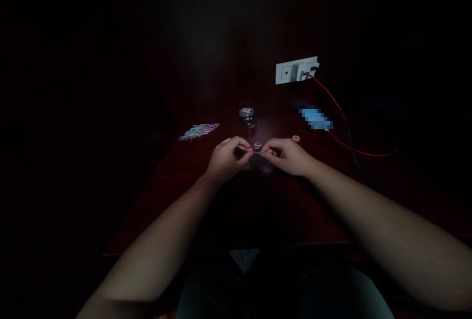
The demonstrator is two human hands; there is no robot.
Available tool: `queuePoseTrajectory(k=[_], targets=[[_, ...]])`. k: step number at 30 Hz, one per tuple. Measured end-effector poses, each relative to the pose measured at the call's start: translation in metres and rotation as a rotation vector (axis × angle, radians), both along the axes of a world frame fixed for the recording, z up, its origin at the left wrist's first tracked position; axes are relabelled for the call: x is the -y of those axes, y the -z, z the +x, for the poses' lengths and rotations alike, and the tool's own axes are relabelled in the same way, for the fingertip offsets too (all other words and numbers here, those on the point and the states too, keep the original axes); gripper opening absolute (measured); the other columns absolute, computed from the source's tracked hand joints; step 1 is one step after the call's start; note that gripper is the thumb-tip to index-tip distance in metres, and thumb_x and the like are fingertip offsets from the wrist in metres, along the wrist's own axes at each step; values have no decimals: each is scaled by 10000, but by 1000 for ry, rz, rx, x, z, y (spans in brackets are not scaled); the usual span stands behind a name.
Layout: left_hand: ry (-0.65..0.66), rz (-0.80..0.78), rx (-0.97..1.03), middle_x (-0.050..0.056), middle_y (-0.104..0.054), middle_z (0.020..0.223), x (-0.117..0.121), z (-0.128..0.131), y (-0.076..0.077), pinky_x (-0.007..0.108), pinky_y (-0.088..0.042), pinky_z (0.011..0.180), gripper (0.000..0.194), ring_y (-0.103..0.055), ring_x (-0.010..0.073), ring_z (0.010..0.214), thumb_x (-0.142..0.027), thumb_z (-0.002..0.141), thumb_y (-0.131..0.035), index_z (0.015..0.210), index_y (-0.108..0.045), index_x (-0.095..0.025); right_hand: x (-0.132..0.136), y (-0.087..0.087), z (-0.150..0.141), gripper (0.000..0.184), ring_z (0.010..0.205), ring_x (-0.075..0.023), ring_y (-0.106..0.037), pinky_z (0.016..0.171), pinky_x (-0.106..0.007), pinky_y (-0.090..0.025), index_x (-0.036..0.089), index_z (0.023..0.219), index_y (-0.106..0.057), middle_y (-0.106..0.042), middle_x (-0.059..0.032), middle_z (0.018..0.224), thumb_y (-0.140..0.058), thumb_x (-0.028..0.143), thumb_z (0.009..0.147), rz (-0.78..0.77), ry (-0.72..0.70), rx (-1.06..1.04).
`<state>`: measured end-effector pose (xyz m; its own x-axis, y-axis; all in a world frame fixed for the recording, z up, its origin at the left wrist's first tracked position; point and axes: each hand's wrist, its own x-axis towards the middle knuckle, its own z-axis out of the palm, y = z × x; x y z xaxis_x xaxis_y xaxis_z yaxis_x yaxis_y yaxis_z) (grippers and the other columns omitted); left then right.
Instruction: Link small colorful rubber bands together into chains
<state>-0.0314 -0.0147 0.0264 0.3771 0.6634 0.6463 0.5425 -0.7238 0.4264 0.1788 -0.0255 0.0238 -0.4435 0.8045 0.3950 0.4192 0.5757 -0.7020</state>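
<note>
My left hand (229, 158) and my right hand (283, 156) meet over the middle of a dark red table, fingertips pinched. A thin, pale elastic band (257, 152) is stretched between them, one end in each pinch. Just behind it lies a small pink bundle of elastic bands (257, 146). Under my left hand is a yellowish little pile (247, 166), partly hidden. Purple bands (266, 169) lie loose below my right fingers. Behind the right hand sits an orange ring of bands (296, 138), and a bit of green shows over its knuckles.
Many-coloured elastic bands (199, 131) are heaped at the back left. A clear round jar with a lid (247, 116) stands at the back. To the right, a blurred blue device (316, 118) has a red cable (334, 97) running to a wall socket (287, 72).
</note>
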Motion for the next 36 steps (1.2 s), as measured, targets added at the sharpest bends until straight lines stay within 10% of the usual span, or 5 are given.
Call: queuePoseTrajectory(k=[22,36], targets=[[-68,-95,103,36,-690,925,-15,23,-1,272,-510,756,150,-654,153,841,-277,847,-567,963,-598,-187,-14,-10,36,53,534,-91,-455,564,-237,-327,176,639,-573,-570,21,607,-531,173,671,-89,37,384],[147,21,-170,23,-709,935,-17,26,14,373,-507,852,188,-626,199,908,-200,752,-672,932,-668,-255,-12,-8,27,106,537,-90,-417,517,-213,-296,154,734,-594,-521,22,608,-512,221,735,-47,23,169]])
